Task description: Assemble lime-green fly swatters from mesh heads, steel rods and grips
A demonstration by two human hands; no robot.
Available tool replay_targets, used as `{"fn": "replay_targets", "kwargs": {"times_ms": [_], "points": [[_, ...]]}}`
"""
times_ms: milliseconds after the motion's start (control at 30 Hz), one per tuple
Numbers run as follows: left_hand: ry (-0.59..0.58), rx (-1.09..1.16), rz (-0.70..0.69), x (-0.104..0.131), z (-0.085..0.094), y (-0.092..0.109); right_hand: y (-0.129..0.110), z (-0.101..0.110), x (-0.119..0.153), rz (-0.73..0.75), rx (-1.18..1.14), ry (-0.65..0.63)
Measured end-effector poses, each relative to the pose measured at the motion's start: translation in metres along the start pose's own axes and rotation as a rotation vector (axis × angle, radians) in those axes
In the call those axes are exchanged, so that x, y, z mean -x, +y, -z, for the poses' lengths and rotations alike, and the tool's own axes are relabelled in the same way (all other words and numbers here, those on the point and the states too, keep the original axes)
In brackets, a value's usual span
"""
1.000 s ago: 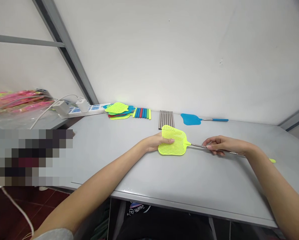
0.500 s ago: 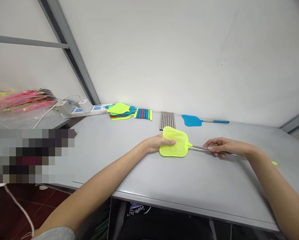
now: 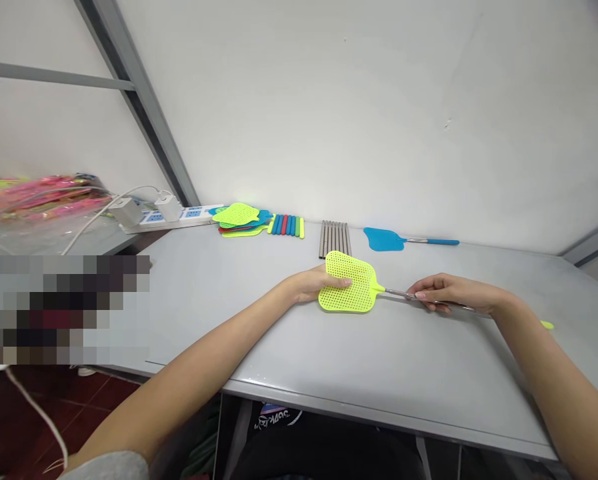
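Grey table [image 3: 379, 373] against a white wall. At its middle lies a yellow-green fly swatter [image 3: 349, 291]. The person's left hand [image 3: 319, 283] grips the mesh head; the right hand [image 3: 446, 291] pinches its metal rod. Farther back lie stacked swatter heads [image 3: 239, 219], coloured handles [image 3: 287, 225], metal rods [image 3: 333, 239] and a blue swatter [image 3: 386, 239].

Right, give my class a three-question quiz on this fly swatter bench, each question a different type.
1. True or false: the left hand holds the mesh head of the yellow fly swatter.
2. What does the right hand pinch? A) metal rod B) blue fly swatter C) power strip
3. Fill in: the bundle of metal rods lies between the coloured grips and the ____ swatter.

Key: 1 true; 2 A; 3 blue.
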State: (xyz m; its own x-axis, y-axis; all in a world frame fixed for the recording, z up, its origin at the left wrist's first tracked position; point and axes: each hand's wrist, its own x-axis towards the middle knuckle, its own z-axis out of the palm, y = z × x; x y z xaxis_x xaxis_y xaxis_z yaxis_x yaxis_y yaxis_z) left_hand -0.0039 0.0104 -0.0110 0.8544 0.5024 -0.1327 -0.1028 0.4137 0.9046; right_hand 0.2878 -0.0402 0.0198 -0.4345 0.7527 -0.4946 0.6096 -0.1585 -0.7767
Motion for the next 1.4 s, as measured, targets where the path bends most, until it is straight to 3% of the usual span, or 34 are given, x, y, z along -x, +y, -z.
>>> {"fn": "replay_targets", "kwargs": {"times_ms": [867,1067,1300,1400], "points": [[0.023,-0.15,0.038,0.002,-0.004,0.004,-0.004,-0.002,0.0,-0.009,0.013,0.009],[0.031,-0.237,-0.018,0.0,-0.006,0.002,-0.006,-0.002,0.0,-0.032,0.063,0.019],[0.288,-0.865,-0.388,0.014,-0.013,0.019,-0.015,-0.007,0.0,0.052,0.083,0.166],[0.5,-1.022,-0.511,0.019,-0.013,0.026,-0.016,-0.009,0.0,0.061,0.037,0.174]]}}
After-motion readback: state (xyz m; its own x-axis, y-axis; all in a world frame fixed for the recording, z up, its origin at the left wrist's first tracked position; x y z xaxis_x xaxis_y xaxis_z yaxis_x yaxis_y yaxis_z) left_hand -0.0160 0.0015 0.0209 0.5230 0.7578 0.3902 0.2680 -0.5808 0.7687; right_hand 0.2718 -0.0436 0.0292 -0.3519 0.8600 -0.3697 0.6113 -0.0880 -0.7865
